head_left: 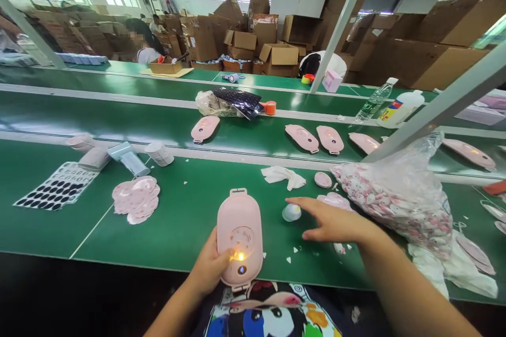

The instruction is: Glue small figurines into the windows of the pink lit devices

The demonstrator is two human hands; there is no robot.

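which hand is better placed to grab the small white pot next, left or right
Right, I'd say: the right hand looks free, its fingers spread right by the small white pot, while the left hand holds the pink device.

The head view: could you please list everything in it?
Benchtop: one, green, nearest
Held case: one, pink, front centre
Other cases: at least five, pink, behind
Cup: one, whitish, right of case
Discs: several, pink, left
Sticker sheets: at least two, black-and-white, left
Rolls: three, pale, left
Carton: one, pale blue, left
Tissue: one, white, centre
Bag: one, clear, right
Bottles: two, clear and white, right
Tape: one, orange, back centre
Boxes: many, brown, background
People: at least two, white-topped, background
Left hand: one, bare, on case
Right hand: one, bare, beside cup
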